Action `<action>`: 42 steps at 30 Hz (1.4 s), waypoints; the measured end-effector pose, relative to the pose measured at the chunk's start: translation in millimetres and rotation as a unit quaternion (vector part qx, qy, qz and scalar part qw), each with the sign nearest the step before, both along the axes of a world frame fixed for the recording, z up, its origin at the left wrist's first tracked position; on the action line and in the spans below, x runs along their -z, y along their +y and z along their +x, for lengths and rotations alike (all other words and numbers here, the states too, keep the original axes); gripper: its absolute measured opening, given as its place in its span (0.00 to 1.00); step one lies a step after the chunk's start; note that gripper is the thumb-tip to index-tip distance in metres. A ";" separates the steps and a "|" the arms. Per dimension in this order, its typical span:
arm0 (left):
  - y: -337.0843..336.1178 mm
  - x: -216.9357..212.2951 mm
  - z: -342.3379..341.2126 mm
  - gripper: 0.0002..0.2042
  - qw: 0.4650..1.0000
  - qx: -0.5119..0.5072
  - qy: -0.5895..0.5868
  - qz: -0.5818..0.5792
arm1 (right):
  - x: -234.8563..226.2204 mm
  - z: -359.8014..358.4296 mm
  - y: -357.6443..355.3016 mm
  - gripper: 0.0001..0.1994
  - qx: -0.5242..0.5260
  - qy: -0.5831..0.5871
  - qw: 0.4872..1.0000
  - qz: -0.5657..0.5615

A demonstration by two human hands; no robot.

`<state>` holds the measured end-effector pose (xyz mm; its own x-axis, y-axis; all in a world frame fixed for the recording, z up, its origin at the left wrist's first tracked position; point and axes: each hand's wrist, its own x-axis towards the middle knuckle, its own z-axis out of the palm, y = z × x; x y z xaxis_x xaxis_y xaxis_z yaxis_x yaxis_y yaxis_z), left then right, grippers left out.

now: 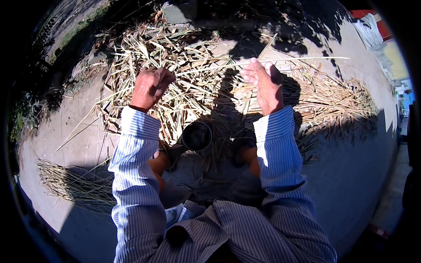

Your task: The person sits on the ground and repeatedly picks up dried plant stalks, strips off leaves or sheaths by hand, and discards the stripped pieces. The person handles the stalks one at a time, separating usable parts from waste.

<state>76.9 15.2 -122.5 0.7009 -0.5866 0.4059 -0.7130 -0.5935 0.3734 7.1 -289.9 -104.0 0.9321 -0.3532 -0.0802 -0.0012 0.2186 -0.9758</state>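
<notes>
A long, thin dry stalk [302,58] stretches nearly level above the straw. At its left end my left hand [151,87] is closed, the fingers pinched together on it. My right hand [265,84] is raised with its fingers stretched out. The stalk passes at its fingertips; whether they touch it I cannot tell. Beneath both hands spreads a loose heap of dry leaves and husks [193,94]. To the right, under and beyond my right hand, lies a pile of long dry stalks [335,98].
Between my feet stands a dark round container [197,136], its contents in shadow. A bundle of thin stalks [74,184] lies on the concrete ground [351,166] at the left. A grey block [179,12] sits at the far edge, and a whitish sheet [369,30] at the far right.
</notes>
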 end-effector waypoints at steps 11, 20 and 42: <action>-12.1 10.7 -10.8 0.14 0.991 -0.052 0.007 0.121 | 3.2 -5.0 9.4 0.19 -0.036 -0.024 0.999 0.024; -89.0 2.5 -33.7 0.07 0.934 -0.024 0.179 -0.309 | 4.1 -7.9 32.5 0.18 -0.086 -0.011 0.996 -0.002; -47.8 11.9 -20.8 0.06 0.844 -0.031 0.428 -0.323 | 0.1 -4.5 35.3 0.15 -0.117 -0.052 0.989 -0.076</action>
<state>56.1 -32.5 -134.4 0.9205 -0.3884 -0.0429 0.0062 -0.0952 0.9954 2.6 -254.6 -104.1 0.9900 -0.1284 0.0586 0.0686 0.0747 -0.9948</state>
